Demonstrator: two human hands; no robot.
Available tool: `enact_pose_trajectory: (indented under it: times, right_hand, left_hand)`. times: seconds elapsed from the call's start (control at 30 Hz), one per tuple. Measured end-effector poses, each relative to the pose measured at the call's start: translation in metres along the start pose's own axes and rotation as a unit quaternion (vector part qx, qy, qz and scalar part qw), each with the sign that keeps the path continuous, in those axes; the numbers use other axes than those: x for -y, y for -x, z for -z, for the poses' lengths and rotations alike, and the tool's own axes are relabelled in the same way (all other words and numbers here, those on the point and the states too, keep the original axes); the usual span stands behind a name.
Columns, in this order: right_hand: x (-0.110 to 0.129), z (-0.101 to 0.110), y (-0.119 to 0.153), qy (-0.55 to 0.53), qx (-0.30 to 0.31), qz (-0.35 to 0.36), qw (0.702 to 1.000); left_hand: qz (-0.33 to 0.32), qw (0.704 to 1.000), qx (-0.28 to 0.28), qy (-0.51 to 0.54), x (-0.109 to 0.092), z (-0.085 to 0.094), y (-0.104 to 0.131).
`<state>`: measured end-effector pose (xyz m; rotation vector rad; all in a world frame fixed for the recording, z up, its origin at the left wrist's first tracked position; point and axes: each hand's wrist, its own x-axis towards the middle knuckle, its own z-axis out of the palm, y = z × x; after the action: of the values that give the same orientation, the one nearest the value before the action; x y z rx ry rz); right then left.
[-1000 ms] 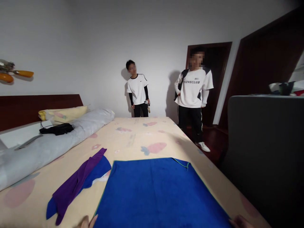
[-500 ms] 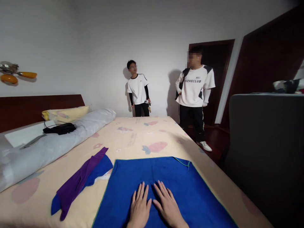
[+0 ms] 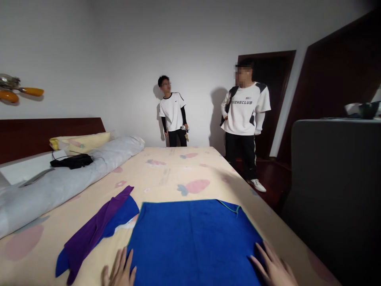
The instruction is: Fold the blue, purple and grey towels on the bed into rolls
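Nearest, the left hand point(image 3: 121, 269) and the right hand point(image 3: 275, 263) lie palm down with fingers loosely spread and gripping nothing, each at a side edge of the towel point(image 3: 193, 238). This blue towel lies spread on the bed point(image 3: 160, 178), its near end out of view and its far right corner point(image 3: 232, 205) apparently turned in. It should handle as light, soft and limp, hardly slippery or fragile, so it would likely sag if held at one point; the green-edged corners look the best places to pinch, one per hand. Just left of it lies a rumpled purple cloth point(image 3: 97, 220) with blue showing beneath. Farther off are a pale roll point(image 3: 98, 161) and, beyond the bed, two standing people point(image 3: 173, 113) point(image 3: 245, 111)
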<state>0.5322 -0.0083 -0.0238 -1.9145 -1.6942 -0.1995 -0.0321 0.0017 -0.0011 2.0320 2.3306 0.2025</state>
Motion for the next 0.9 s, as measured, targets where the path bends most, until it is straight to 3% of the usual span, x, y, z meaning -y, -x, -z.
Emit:
enact_pose_trajectory:
  times: [0.07, 0.13, 0.23, 0.3, 0.37, 0.47, 0.6, 0.77, 0.9]
  right_hand:
    - [0.044, -0.006, -0.015, -0.016, 0.03, 0.04, 0.999]
    - [0.1, -0.014, -0.029, -0.074, 0.11, 0.105, 0.986]
    - [0.178, -0.028, -0.049, -0.159, 0.229, 0.203, 0.939]
    - [0.213, -0.04, -0.061, -0.183, 0.276, 0.234, 0.914]
    - [0.227, -0.051, -0.073, -0.178, 0.291, 0.239, 0.909]
    - [0.212, -0.064, -0.093, -0.123, 0.264, 0.205, 0.934]
    - [0.153, -0.068, -0.122, -0.007, 0.228, 0.109, 0.968]
    - [0.082, -0.059, -0.151, 0.063, 0.226, -0.011, 0.972]
    - [0.05, -0.052, -0.173, 0.093, 0.228, -0.078, 0.966]
  left_hand:
    - [-0.054, 0.998, -0.03, 0.006, -0.036, 0.006, -0.009]
    - [-0.148, 0.987, -0.048, 0.035, -0.081, 0.01, -0.021]
    - [-0.244, 0.966, -0.046, 0.067, -0.144, 0.011, -0.042]
    - [-0.271, 0.96, -0.027, 0.068, -0.174, 0.009, -0.057]
    - [-0.261, 0.964, -0.004, 0.056, -0.188, 0.007, -0.072]
    - [-0.204, 0.978, 0.017, 0.035, -0.178, 0.007, -0.094]
    - [-0.125, 0.992, 0.019, 0.004, -0.13, 0.011, -0.12]
    - [-0.058, 0.997, 0.025, -0.042, -0.078, 0.017, -0.14]
    - [-0.057, 0.996, 0.013, -0.064, -0.068, 0.017, -0.142]
